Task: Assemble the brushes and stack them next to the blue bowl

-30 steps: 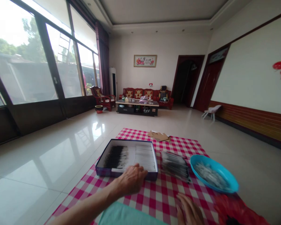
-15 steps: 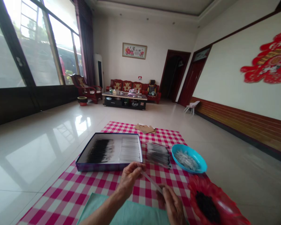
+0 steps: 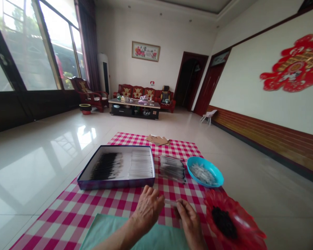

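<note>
A thin translucent tube (image 3: 170, 202), much like a pen barrel, spans the gap between my two hands above the checked cloth. My left hand (image 3: 149, 207) is closed at the tube's left end, back of the hand turned up, so its fingertips are partly hidden. The right end is pinched between thumb and fingers of my right hand (image 3: 189, 218). Beyond my left hand stands a shallow dark-blue box (image 3: 114, 184) with a row of black sticks (image 3: 106, 166) at left and whitish clear sticks (image 3: 141, 164) at right. A pile of clear sticks with dark ends (image 3: 172, 168) lies right of the box.
A blue bowl (image 3: 219, 173) of small clear pieces and a red, petal-edged bowl (image 3: 246, 222) of small black pieces stand at right. A pale green cloth (image 3: 114, 222) lies nearest me. Brown cardboard pieces (image 3: 158, 140) rest at the far edge of the checked cloth (image 3: 54, 211).
My left hand has rolled over, its back now facing up, and sits closer to my right hand. The tube has levelled out, and less of it shows. The view has shifted slightly right.
</note>
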A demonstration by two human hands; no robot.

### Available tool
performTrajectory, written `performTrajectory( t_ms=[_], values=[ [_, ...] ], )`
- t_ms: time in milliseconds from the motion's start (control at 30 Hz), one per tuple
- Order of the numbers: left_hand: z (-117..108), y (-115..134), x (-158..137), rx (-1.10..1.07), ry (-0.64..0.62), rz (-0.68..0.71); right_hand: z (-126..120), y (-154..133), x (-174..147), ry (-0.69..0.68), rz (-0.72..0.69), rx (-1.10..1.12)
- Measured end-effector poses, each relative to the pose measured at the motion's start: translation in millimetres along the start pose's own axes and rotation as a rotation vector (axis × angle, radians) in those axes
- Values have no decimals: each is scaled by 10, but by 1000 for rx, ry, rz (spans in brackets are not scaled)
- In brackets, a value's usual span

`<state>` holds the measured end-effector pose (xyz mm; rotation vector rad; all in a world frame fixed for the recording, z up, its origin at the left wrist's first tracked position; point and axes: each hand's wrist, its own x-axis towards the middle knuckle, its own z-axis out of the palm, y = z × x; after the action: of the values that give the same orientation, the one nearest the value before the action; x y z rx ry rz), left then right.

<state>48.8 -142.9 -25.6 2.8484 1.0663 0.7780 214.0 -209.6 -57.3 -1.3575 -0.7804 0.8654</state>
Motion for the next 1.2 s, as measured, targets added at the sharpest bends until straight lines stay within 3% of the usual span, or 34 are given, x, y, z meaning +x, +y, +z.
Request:
performTrajectory(
  t_ms=[133,233,400,567,700,833,933,1000,1067,1200],
  values=[
    [281,123,59,-46,5,74,-6,36,24,3,34,69],
    [422,152,62,-83,61,50,-29,45,47,29,50,101],
    [478,107,59,-133,88,87,-33,-49,55,48,0,12],
    [492,35,66,-323,21,100,-49,-127,66,70,-18,-59],
    [441,-25,98,-768,-144,-42,-97,-151,77,23,-56,-140],
    [398,-79,132,-1361,-534,-312,-148,-214,62,-65,-98,-211],
    [393,-70,146,-1613,-729,-479,-181,-240,49,-136,-139,-243],
    [386,-31,152,-1630,-700,-486,-184,-217,50,-143,-143,-227],
    [377,22,152,-1506,-532,-408,-161,-163,59,-123,-122,-172],
    [386,118,123,-937,-133,-261,-70,-24,86,5,-119,-40]
  ],
)
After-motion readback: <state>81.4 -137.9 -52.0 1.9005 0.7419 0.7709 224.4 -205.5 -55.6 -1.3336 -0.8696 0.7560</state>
